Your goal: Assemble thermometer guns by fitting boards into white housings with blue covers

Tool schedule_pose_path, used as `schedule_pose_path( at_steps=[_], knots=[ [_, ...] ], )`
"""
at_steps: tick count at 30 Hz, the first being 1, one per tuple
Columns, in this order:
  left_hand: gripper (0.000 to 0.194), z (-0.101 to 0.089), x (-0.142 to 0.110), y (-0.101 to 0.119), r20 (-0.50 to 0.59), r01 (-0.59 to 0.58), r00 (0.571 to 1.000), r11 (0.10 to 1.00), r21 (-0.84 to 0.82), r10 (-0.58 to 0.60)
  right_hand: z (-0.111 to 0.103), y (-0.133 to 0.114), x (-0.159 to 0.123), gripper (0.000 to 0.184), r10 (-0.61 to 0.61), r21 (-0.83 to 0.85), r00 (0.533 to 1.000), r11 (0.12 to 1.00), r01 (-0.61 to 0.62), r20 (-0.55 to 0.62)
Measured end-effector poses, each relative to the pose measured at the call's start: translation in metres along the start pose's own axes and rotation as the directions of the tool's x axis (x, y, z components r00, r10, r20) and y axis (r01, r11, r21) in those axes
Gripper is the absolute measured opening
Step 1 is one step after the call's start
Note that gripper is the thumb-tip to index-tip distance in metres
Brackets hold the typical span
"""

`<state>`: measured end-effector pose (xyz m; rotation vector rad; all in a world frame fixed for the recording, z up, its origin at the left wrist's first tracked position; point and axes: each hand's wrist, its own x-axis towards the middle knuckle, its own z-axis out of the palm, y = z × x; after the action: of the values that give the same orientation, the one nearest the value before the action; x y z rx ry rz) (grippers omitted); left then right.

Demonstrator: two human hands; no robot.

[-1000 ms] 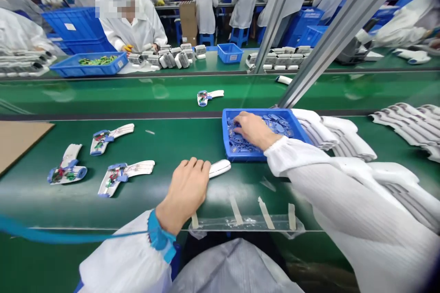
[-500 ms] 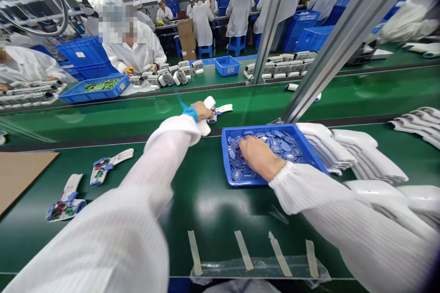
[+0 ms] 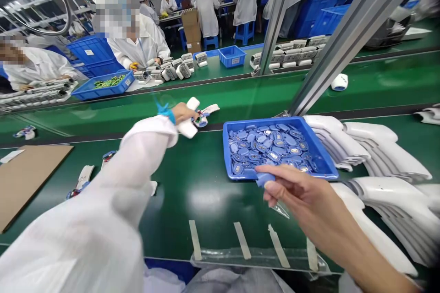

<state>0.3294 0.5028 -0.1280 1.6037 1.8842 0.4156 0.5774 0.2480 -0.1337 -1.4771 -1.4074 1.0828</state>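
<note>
Well left of and nearer than the left hand (image 3: 184, 112), a flat brown cardboard sheet (image 3: 34, 178) lies on the dark green work surface (image 3: 202, 206). Between them, white half-shells with coloured electronics (image 3: 84, 178) lie partly hidden by the white left sleeve (image 3: 137, 165).

The left hand reaches out to the green strip beyond the work surface, its fingers closed on a smooth white plastic shell (image 3: 188, 129). Just right of its fingertips is a white handle-shaped half-shell with wires and blue parts (image 3: 202, 120); whether they touch it, I cannot tell. Beyond this hand, a person in a white coat (image 3: 147, 39) sits behind rows of grey-and-white parts (image 3: 172, 69).

Right of the left hand stands a shallow blue plastic tray (image 3: 227, 160) full of blue oval plastic pieces (image 3: 271, 146). At its near edge, the right hand (image 3: 302, 192) pinches a small blue plastic part (image 3: 265, 178) between thumb and index finger. Nearer than that hand, beige tape strips (image 3: 242, 240) hold down clear plastic film (image 3: 254, 256). To its right, curved white plastic shells (image 3: 395, 192) lie nested in rows.
</note>
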Motion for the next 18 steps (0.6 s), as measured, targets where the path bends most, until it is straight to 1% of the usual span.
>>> schedule_pose_path(
  at_steps=[2,4,5,6,7,8,10,12,14,16,18],
  knots=[
    [0.019,-0.011,-0.028,-0.037,0.028,0.077,0.997,0.997,0.012,-0.077,0.006,0.010,-0.017,0.044,0.095,0.100,0.995,0.990,-0.096,0.010],
    [0.026,-0.015,-0.067,-0.072,0.020,0.074,0.997,0.997,0.021,-0.074,0.013,0.020,-0.028,0.046,0.146,0.129,0.989,0.981,-0.144,-0.009],
    [0.029,-0.012,-0.091,-0.086,-0.004,0.030,1.000,0.999,0.023,-0.029,0.017,0.025,-0.032,0.046,0.151,0.126,0.988,0.981,-0.146,-0.026],
    [0.031,-0.007,-0.116,-0.096,-0.059,-0.061,0.996,0.998,0.032,0.063,0.022,0.028,-0.035,0.044,0.141,0.118,0.989,0.984,-0.135,-0.043],
    [0.033,0.000,-0.142,-0.101,-0.091,-0.159,0.982,0.986,0.050,0.163,0.027,0.030,-0.037,0.042,0.122,0.111,0.991,0.987,-0.116,-0.052],
    [0.033,0.010,-0.167,-0.102,-0.112,-0.226,0.966,0.972,0.065,0.232,0.032,0.031,-0.039,0.040,0.096,0.108,0.994,0.990,-0.089,-0.057],
    [0.029,0.032,-0.213,-0.094,-0.028,-0.319,0.946,0.944,0.081,0.323,0.042,0.027,-0.041,0.036,0.044,0.108,0.997,0.993,-0.037,-0.062],
    [0.025,0.055,-0.245,-0.080,0.079,-0.387,0.921,0.920,0.060,0.382,0.050,0.021,-0.044,0.033,0.011,0.110,0.998,0.994,-0.005,-0.058],
    [0.022,0.073,-0.262,-0.070,0.139,-0.415,0.900,0.910,-0.015,0.413,0.056,0.016,-0.048,0.031,-0.008,0.116,0.998,0.993,0.014,-0.056],
    [0.020,0.083,-0.268,-0.066,0.142,-0.430,0.888,0.899,-0.083,0.438,0.060,0.014,-0.053,0.029,-0.032,0.096,0.998,0.995,0.037,-0.055],
    [0.018,0.087,-0.267,-0.066,0.122,-0.453,0.877,0.885,-0.111,0.464,0.060,0.014,-0.057,0.028,-0.075,0.017,0.994,0.997,0.076,-0.083]
  ],
)
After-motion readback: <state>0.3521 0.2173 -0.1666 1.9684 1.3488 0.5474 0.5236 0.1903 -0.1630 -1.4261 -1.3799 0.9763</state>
